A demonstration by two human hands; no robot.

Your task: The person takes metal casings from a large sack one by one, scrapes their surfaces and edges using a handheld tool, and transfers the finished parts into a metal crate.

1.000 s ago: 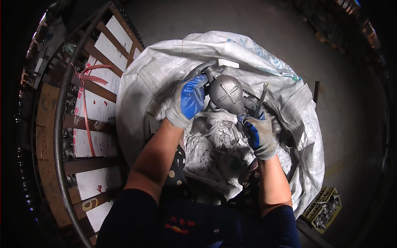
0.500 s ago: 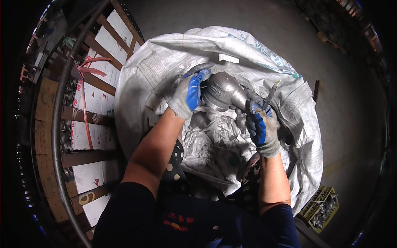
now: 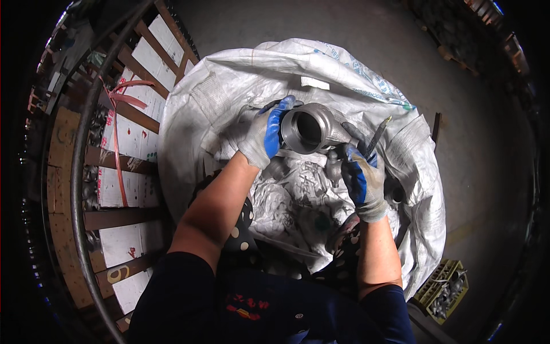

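A grey cast-metal pipe fitting (image 3: 327, 125) is held up over a large white woven sack (image 3: 189, 123), its wide round opening turned towards me. My left hand (image 3: 264, 133), in a grey and blue coated work glove, is closed on the fitting's left rim. At the narrower right end, my gloved right hand (image 3: 362, 176) grips the fitting. A slim dark stick-like tool (image 3: 378, 135) with a pale tip juts up from that same hand; its kind is unclear. More grey metal fittings (image 3: 277, 167) lie partly hidden inside the sack below.
To the left stands a rack with brown slats (image 3: 121, 219), a curved metal rail (image 3: 80, 200) and white cartons (image 3: 123, 189) behind. A yellow crate (image 3: 438, 292) of metal parts sits on the floor at lower right. Polka-dot cloth covers my legs by the sack.
The fitting has been turned in my hands: its wide opening now faces me, where its lettered outer side showed before. Both hands keep nearly the same place.
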